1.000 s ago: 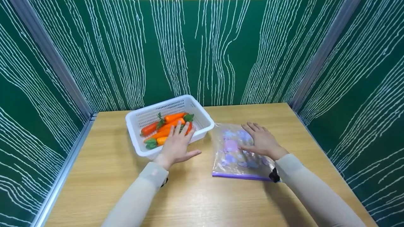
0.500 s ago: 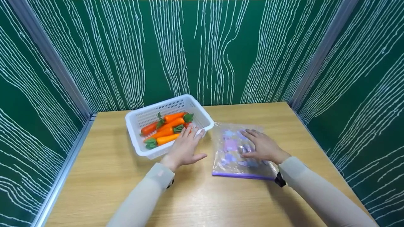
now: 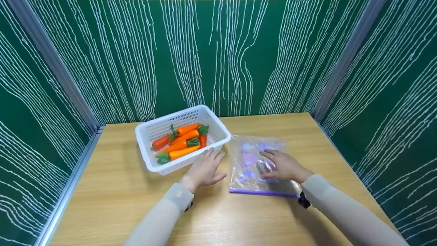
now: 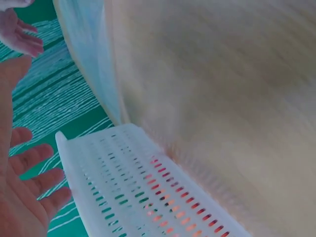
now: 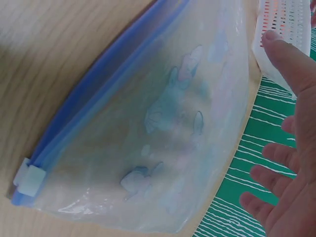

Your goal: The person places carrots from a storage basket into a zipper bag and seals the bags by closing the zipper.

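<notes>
Left hand (image 3: 204, 169) hangs loose by the basket (image 3: 170, 125) of carrots (image 3: 185, 137), right hand (image 3: 286, 167) just chills, fingers relaxed, over the bag (image 3: 250, 159).

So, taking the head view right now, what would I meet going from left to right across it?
Left metal post → white basket with carrots inside → clear zip bag with purple edging → right metal post.
</notes>
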Demonstrator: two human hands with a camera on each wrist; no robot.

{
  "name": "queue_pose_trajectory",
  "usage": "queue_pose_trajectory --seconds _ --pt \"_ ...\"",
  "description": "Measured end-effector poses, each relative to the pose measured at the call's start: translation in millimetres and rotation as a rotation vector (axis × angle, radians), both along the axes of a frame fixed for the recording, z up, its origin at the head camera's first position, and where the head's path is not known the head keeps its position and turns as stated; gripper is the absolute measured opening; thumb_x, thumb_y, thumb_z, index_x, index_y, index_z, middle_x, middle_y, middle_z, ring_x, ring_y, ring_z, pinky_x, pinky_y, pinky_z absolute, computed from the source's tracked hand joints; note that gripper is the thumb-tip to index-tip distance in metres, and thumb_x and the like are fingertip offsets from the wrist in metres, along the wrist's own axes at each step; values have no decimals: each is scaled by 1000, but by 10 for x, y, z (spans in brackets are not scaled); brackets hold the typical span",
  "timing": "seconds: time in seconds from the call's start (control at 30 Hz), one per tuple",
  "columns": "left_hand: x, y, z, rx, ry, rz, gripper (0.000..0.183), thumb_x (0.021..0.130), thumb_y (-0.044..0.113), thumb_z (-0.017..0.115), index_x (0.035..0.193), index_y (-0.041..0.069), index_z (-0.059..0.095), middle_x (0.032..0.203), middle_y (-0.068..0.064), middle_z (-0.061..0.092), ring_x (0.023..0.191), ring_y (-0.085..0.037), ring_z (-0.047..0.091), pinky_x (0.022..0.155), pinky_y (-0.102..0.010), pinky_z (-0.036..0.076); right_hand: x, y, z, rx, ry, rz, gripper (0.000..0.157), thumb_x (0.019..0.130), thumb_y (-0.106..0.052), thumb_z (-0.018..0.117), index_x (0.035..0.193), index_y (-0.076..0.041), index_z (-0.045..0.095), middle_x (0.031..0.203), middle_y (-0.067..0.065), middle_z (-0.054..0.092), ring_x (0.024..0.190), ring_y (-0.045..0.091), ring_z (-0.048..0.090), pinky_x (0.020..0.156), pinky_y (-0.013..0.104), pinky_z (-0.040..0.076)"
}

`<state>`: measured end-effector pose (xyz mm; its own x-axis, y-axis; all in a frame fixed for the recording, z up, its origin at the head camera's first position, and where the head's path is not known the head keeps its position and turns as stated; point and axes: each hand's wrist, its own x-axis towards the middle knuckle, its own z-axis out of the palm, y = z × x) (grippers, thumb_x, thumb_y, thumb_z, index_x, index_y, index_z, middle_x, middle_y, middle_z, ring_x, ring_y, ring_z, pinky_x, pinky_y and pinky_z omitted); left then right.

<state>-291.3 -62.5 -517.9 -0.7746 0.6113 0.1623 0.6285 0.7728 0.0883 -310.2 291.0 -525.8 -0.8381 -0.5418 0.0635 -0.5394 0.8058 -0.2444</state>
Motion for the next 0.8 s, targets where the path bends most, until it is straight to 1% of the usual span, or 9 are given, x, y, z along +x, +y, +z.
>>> queue_pose_trajectory --seconds 0.13,0.23,0.3,0.43,0.53,0.67,0.8 --pt "10 53 -27 -8 44 -33 74 102 52 70 157 5 54 161 -16 56 153 -38 50 131 -53 35 16 18 -20 15 -2 9 97 85 -53 89 159 -4 52 158 28 55 144 53 53 118 71 43" --pt "15 85 -41 -1 44 -57 72 101 50 72 155 5 56 158 -16 59 149 -36 53 130 -51 38 33 30 -43 18 -11 12 94 84 -52 89 157 -4 55 156 28 57 143 53 54 117 70 44" --pt "20 102 -55 -7 29 -73 71 102 50 71 154 5 57 156 -16 60 147 -35 56 127 -49 41 44 38 -62 18 -23 12 92 84 -52 89 155 -4 57 155 29 58 142 53 55 117 70 44" --pt "34 121 -92 -23 -11 -97 67 102 48 71 152 5 58 149 -14 65 137 -31 63 119 -44 51 79 44 -98 28 -40 11 90 85 -54 88 153 -4 59 152 28 60 139 52 58 116 69 46" --pt "37 139 -116 -19 -32 -107 66 101 47 73 149 6 61 142 -12 69 129 -29 67 113 -42 55 103 54 -113 39 -30 30 89 84 -55 89 150 -2 60 148 28 63 135 52 61 112 68 50" --pt "35 167 -131 -2 -81 -107 68 98 49 78 149 7 61 140 -11 70 128 -27 68 113 -41 55 126 70 -120 40 -19 60 89 81 -53 91 146 0 63 143 28 66 130 51 64 107 67 53" --pt "34 201 -143 -10 -129 -100 73 96 52 79 153 10 59 145 -9 68 132 -27 67 116 -41 53 138 74 -130 34 -43 64 87 80 -52 92 144 -1 65 143 27 67 131 51 63 109 67 52"
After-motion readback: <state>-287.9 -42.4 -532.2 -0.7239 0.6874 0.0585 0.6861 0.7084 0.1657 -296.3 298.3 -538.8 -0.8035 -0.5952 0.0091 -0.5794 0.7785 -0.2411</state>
